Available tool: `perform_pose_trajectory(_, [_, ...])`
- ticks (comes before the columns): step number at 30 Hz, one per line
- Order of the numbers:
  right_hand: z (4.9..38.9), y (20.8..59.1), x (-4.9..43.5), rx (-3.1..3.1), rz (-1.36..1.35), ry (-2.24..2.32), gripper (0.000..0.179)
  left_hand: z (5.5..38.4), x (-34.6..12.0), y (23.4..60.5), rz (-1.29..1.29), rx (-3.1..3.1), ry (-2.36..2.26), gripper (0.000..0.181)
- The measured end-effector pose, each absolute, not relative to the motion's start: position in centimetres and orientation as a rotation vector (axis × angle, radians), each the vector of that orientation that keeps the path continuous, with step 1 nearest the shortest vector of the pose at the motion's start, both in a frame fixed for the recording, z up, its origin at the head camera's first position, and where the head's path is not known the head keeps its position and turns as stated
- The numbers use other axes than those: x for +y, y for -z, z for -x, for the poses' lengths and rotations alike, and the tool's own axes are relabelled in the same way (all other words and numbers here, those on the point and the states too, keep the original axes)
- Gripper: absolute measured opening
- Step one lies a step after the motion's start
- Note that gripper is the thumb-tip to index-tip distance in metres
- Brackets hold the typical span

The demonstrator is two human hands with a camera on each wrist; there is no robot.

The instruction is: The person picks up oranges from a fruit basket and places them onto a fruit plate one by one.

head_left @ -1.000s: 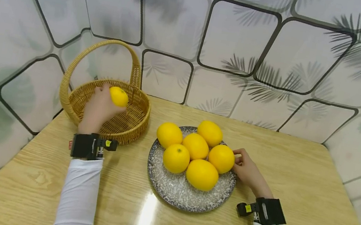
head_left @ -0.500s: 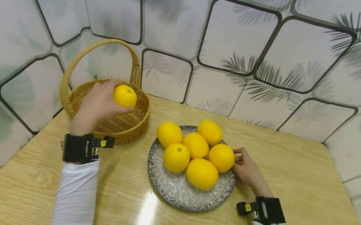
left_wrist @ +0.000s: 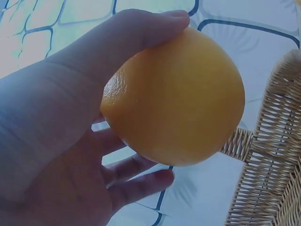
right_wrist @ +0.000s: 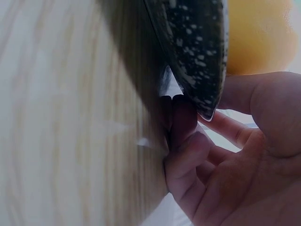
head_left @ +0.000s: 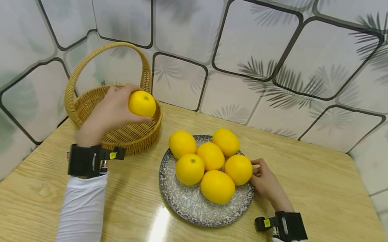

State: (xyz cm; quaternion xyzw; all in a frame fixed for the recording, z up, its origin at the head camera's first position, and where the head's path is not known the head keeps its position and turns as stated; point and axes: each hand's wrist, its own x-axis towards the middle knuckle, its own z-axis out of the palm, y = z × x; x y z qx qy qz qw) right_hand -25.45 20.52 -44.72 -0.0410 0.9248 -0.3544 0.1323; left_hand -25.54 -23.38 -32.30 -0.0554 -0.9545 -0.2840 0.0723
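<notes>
My left hand grips a yellow-orange orange over the right part of the wicker basket. In the left wrist view the thumb lies across the top of this orange, with the fingers below and behind it. Several more oranges sit grouped on the speckled grey plate in the middle of the table. At the plate's right edge is my right hand. The right wrist view shows its thumb above the plate's rim, beside an orange, and curled fingers beneath.
The basket's tall arched handle rises at its left and back. A patterned wall covering bounds the wooden table behind and at both sides. Both wrists wear black camera straps.
My left hand has moved to the right with the orange, from over the basket's middle towards its right rim. The right hand and the plate have stayed in place.
</notes>
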Motion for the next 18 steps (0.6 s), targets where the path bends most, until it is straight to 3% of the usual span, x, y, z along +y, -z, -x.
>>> perform_pose_trajectory(18, [25.6, 44.9, 20.7, 2.705, 0.120, 1.020, 0.047, 24.9, -21.5, 31.3, 0.342, -2.950, 0.894, 0.084])
